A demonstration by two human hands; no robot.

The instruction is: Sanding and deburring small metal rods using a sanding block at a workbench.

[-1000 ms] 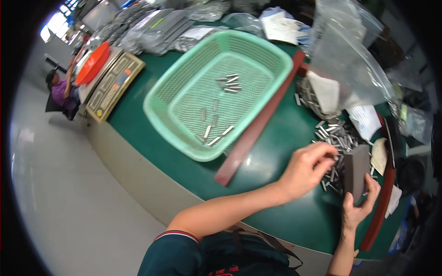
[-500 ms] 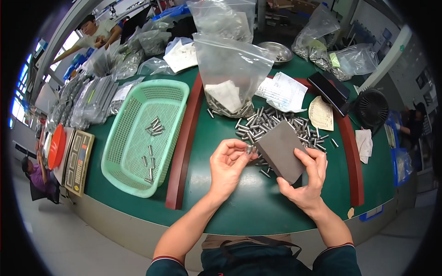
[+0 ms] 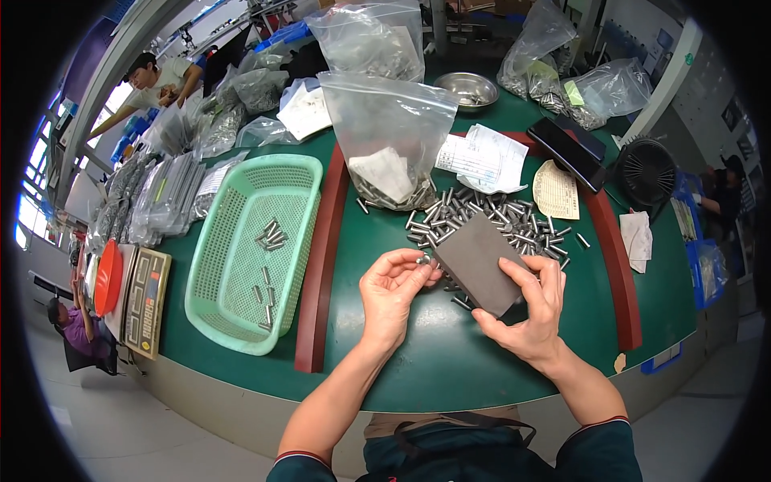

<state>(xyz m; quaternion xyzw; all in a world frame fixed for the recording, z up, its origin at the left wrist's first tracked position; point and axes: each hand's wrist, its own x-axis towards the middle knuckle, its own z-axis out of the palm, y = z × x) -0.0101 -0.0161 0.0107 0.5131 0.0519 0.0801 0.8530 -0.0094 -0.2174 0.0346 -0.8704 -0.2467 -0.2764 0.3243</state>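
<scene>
1. The left hand (image 3: 391,291) has its thumb and first finger together, clamped on a small metal pin (image 3: 424,259) that shows only as a shiny end; its other fingers curl toward the palm.
2. The right hand (image 3: 534,312) has its fingers clamped on a flat dark grey block (image 3: 480,267), thumb at the near edge, the others at the right side.
3. The block is held tilted between the two hands, its left edge just beside the left fingers; whether they touch it, I cannot tell.
4. Loose pins (image 3: 524,231) lie heaped on the green worktop (image 3: 434,365), just beyond the fingers of both hands; the block hides part of the heap.
5. Well to the left of the left fingers sits a green basket (image 3: 233,336), with scattered basket pins (image 3: 273,236) inside. Between it and those fingers runs a red-brown strip (image 3: 320,269).
6. To the right of the right fingers is a second strip (image 3: 617,281), with a crumpled white sheet (image 3: 636,241) beside it.
7. Beyond the left fingers stands a clear bag (image 3: 385,116), with pins and white paper at its bottom.
8. Beyond the right fingers lie a tan tag (image 3: 556,191) and, farther off, a black phone (image 3: 566,153).
</scene>
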